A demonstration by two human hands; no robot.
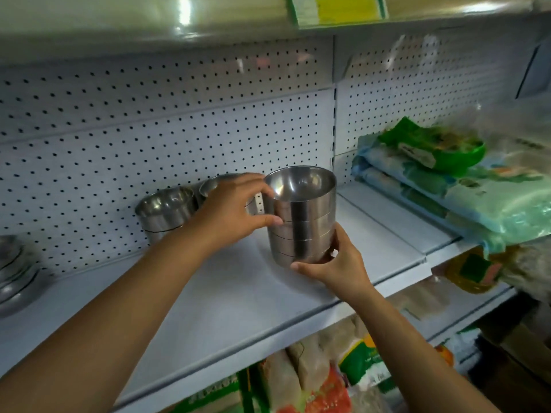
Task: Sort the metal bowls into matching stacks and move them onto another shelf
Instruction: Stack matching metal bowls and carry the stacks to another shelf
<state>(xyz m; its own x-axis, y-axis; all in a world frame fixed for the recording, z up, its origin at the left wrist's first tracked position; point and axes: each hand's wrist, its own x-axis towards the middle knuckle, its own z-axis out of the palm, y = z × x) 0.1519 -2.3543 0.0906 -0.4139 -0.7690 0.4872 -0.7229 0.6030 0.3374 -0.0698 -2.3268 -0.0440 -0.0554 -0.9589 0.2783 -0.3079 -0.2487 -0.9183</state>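
A tall stack of metal bowls (301,216) is held in both hands over the white shelf (208,293). The bowls are shiny steel with straight sides, and they are set one inside the other. The stack is upright, near the middle of the shelf and close to its right end. It cannot be told if the bottom bowl is touching the shelf or is just above it.

The top part of the stack is gripped by the left hand (229,210) from the left side. Its fingers (256,186) are curled up by the rim, and its thumb is pressed on the side lower down. The bottom of the stack is gripped by the right hand (337,263). Its fingers (340,234) are wrapped round the right side, and its thumb is laid along the front of the bottom bowl.

Behind the left hand, a shorter stack of bowls (165,213) is seen against the pegboard wall (149,144). One more bowl (213,183) is partly hidden just beside it. At the far left edge, a pile of flat metal dishes (15,272) is seen on the same shelf.

On the next shelf to the right, soft plastic bags (477,198) are piled up, and a green bowl (447,150) is laid on top of them. More bags (313,380) are kept on the shelf below.
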